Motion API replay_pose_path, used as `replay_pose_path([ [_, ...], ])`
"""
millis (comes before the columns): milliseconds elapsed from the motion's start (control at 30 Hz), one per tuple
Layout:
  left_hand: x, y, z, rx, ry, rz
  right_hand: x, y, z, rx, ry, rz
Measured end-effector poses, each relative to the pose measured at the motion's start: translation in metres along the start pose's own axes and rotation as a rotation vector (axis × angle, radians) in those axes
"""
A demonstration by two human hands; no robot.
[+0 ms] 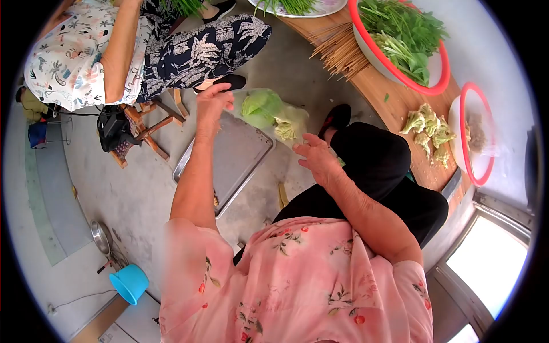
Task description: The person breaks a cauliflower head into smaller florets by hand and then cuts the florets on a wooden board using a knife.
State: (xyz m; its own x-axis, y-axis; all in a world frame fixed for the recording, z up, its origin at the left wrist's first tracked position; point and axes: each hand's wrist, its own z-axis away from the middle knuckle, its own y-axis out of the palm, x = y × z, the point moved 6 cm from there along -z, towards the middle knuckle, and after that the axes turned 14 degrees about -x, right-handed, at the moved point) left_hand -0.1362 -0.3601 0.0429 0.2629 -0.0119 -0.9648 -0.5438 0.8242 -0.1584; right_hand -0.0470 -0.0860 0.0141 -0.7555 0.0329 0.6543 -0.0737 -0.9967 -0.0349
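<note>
A clear plastic bag (297, 116) hangs stretched between my two hands. Inside it show a green leafy piece (262, 107) and pale cauliflower pieces (285, 130). The fingers of my left hand (211, 107) are closed on its upper left edge. Lower down on the right, my right hand (318, 160) grips the other edge with bent fingers; the thumb's exact hold is hard to make out. Below the bag a grey metal tray (240, 157) lies on the floor.
On the wooden table (394, 108) at right are cauliflower florets (429, 131), thin sticks (343, 54), a red-rimmed basin (437, 86) of greens, another red-rimmed bowl (470, 97) and a knife (452, 186). Another person (200, 51) sits at upper left by a wooden stool (151, 128). A blue bucket (128, 283) stands lower left.
</note>
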Motion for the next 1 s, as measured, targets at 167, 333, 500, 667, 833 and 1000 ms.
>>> replay_pose_path([
  [167, 0.014, -0.031, -0.001, -0.073, -0.048, 0.038, -0.01, 0.014, 0.002, 0.177, -0.046, 0.187],
  [333, 0.016, -0.042, -0.006, -0.134, -0.042, 0.029, -0.014, 0.026, 0.017, 0.411, 0.0, 0.039],
  [500, 0.026, -0.062, -0.01, -0.153, -0.006, -0.116, -0.013, 0.024, 0.016, 0.37, -0.026, 0.023],
  [667, 0.038, -0.063, 0.003, -0.124, 0.047, -0.176, -0.025, 0.012, 0.0, 0.164, -0.038, 0.172],
  [833, 0.049, -0.051, 0.014, -0.045, 0.062, -0.3, -0.005, 0.001, 0.009, 0.169, -0.032, 0.323],
  [1000, 0.047, -0.049, 0.027, -0.088, 0.244, -0.454, -0.011, -0.008, 0.005, -0.03, -0.139, 0.432],
])
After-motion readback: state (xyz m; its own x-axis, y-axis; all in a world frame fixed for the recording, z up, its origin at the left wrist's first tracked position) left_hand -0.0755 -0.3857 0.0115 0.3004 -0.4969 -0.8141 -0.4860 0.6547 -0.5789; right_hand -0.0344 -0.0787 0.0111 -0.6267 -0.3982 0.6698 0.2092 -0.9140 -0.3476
